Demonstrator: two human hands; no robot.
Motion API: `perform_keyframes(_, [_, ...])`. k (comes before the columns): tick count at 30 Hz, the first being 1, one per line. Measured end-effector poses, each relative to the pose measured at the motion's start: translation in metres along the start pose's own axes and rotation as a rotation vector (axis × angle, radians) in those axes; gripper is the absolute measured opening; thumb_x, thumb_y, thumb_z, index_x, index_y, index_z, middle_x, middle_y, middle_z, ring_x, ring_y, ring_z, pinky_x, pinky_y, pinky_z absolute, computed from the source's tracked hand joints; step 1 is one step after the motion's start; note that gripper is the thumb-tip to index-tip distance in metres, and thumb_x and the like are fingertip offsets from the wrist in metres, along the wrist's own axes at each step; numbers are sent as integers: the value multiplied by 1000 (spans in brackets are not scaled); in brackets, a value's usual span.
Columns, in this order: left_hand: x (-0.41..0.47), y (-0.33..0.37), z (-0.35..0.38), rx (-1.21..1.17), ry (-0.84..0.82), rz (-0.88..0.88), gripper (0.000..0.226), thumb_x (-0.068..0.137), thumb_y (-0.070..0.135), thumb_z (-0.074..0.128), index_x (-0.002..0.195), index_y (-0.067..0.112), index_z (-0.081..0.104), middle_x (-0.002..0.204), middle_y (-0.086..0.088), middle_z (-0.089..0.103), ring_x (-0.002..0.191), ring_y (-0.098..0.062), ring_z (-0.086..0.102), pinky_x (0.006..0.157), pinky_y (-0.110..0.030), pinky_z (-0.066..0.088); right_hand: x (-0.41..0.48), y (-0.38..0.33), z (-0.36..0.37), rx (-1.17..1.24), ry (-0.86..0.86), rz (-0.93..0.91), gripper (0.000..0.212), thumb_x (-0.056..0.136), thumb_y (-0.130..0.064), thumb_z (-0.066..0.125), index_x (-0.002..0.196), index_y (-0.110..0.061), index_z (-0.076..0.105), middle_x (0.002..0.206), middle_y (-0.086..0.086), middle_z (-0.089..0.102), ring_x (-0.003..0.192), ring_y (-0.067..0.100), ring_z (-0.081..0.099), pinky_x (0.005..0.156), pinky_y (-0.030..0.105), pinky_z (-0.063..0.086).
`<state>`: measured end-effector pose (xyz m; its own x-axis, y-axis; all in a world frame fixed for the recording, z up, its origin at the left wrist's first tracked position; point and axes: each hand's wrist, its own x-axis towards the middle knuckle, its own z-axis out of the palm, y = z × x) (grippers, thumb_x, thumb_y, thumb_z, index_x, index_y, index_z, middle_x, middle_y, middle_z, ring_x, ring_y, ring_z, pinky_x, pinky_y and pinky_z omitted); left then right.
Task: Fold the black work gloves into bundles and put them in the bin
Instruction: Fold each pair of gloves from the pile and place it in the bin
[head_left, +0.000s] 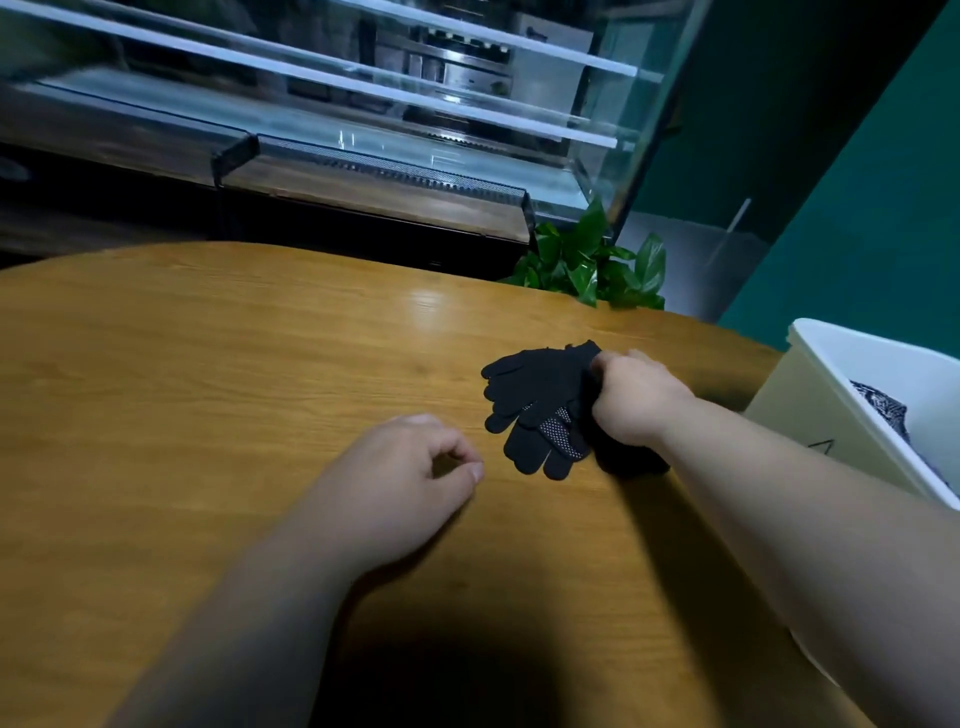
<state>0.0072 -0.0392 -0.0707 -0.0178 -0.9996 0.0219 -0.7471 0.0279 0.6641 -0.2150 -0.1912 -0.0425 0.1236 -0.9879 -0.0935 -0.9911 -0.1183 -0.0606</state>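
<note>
Black work gloves (540, 410) with white grip dots lie stacked on the wooden table (234, 374), fingers pointing left and toward me. My right hand (636, 397) grips their cuff end, fingers curled into the fabric. My left hand (402, 475) rests on the table to the left of the gloves, fingers loosely curled, holding nothing. The white bin (852, 395) stands at the table's right edge, and dark dotted fabric (883, 408) shows inside it.
A glass display case (363, 104) stands beyond the table's far edge. A green leafy plant (592, 265) sits behind the table at the right. A dark green wall (857, 182) lies to the right.
</note>
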Motion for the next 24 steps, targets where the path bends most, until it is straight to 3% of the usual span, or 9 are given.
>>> perform_keyframes(2, [1, 1, -1, -19, -11, -2, 14, 94, 49, 56, 98, 41, 68, 103, 27, 56, 104, 4, 49, 92, -31, 45, 6, 0, 5, -73, -28, -19, 41, 91, -15, 50, 130, -25, 54, 120, 7, 49, 116, 32, 49, 96, 44, 48])
perform_keyframes(7, [3, 1, -4, -37, -9, -1, 16, 95, 47, 56, 102, 40, 69, 105, 26, 57, 100, 5, 51, 89, -27, 46, 11, -1, 4, -164, 70, -71, 24, 89, -8, 50, 104, -19, 65, 100, 5, 64, 92, 28, 60, 79, 40, 57])
perform_keyframes(10, [2, 0, -4, -31, -18, 3, 17, 95, 48, 56, 103, 40, 68, 104, 27, 57, 100, 5, 51, 87, -26, 46, 10, 2, 1, -169, 69, -79, 20, 91, -12, 51, 102, -17, 67, 97, 5, 66, 90, 28, 62, 79, 41, 58])
perform_keyframes(14, [0, 3, -5, -42, -15, 2, 15, 94, 48, 57, 100, 40, 69, 103, 26, 57, 98, 5, 52, 86, -24, 46, 7, 2, -15, 33, 98, -52, 18, 92, -26, 53, 96, -15, 66, 96, 8, 64, 91, 29, 60, 73, 35, 52])
perform_keyframes(18, [-5, 9, -8, -104, 7, 3, 15, 92, 48, 59, 104, 43, 67, 107, 29, 56, 100, 6, 53, 91, -31, 49, -12, -10, -40, 305, 105, -45, 24, 90, -27, 54, 89, -5, 64, 78, 7, 62, 74, 26, 59, 63, 34, 42])
perform_keyframes(21, [-12, 16, -9, -148, 21, -4, 45, 90, 52, 61, 133, 49, 48, 126, 31, 45, 106, 1, 52, 95, -32, 48, -35, -25, -59, 455, -13, -112, 15, 87, -19, 55, 79, -8, 60, 64, 3, 56, 63, 21, 54, 66, 34, 42])
perform_keyframes(24, [-16, 22, -6, -191, 51, 10, 81, 75, 70, 64, 145, 49, 30, 141, 27, 36, 119, -12, 51, 101, -37, 46, -57, -42, -70, 639, -248, -200, 10, 88, -4, 53, 81, -9, 58, 64, 6, 62, 59, 17, 63, 72, 38, 54])
